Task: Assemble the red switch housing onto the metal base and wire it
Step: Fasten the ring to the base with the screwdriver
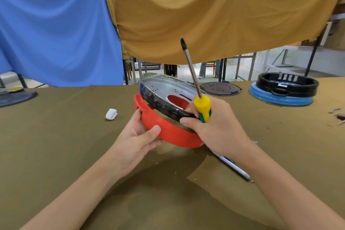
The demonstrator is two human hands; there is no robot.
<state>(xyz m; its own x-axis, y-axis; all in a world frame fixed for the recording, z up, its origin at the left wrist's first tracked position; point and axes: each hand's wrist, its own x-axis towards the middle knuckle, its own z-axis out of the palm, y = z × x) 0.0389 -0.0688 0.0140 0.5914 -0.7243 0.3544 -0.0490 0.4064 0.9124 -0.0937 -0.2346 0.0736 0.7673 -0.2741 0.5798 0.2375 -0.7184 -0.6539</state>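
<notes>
My left hand (139, 136) pinched the red housing (168, 132); my right hand (214, 127) gripped the screwdriver (202, 108) and metal base (164, 91), with a white wad (111, 114) lying left and a pen (231, 166) beneath.

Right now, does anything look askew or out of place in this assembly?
Yes. The metal base sits tilted in the red housing, far edge raised, not seated. The right hand holds the screwdriver tip-up, away from the work, while also gripping the parts.

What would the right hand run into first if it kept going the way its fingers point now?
The right hand points left and slightly away; its fingertips already touch the metal base tilted in the red housing, so that dark rim comes first. Depth is uncertain.
</notes>
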